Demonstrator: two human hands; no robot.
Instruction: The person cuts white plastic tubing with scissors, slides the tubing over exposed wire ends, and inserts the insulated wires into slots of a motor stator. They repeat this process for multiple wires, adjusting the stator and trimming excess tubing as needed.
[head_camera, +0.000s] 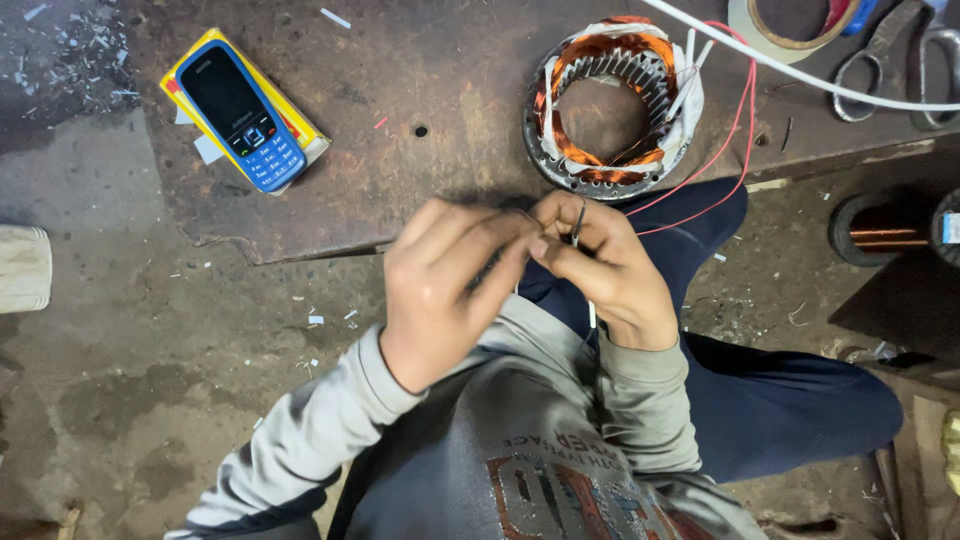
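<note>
Left hand is curled, fingers pinched tight at the tips on a thin wire end, meeting the right hand just beside it over the lap. Right hand is closed around a slim dark metal tool, held upright between thumb and fingers, tip touching the same wire; what kind of tool it is cannot be told. Both hands sit below the table edge, not resting on it.

Far up-left of the left hand: a blue keypad phone lying on a yellow box. Directly above the right hand, near: a motor stator flat on the table, copper coils already wound in the slots, white insulation paper tucked in, binding looks in place. Red leads run from the stator down toward the right hand; a white cable crosses above. So winding looks done; lead ends seem to be in work now, likely stripping or joining, not finished. Nothing is assembled onto the stator.

Up-right of the right hand: tape roll, scissors. Right, well apart: copper wire spool on the floor.
</note>
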